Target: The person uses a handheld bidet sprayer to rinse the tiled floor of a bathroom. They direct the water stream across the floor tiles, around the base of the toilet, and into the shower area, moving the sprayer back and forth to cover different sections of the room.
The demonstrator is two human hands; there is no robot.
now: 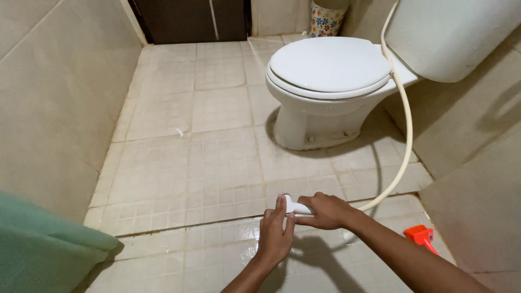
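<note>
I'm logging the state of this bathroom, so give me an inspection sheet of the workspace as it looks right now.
Surface: beige tiled floor, wet and glossy on the nearer tiles by the hands.
Job's things: white spray nozzle held low over the floor.
Clutter: orange plastic item by the right wall; small white scrap on the tiles.
Hands: right hand wrapped around the nozzle; left hand touching its tip.
Cables: cream hose running from the nozzle up past the tank.
Surroundings: white toilet, lid shut; floral bin behind; green container at left; dark door.
</note>
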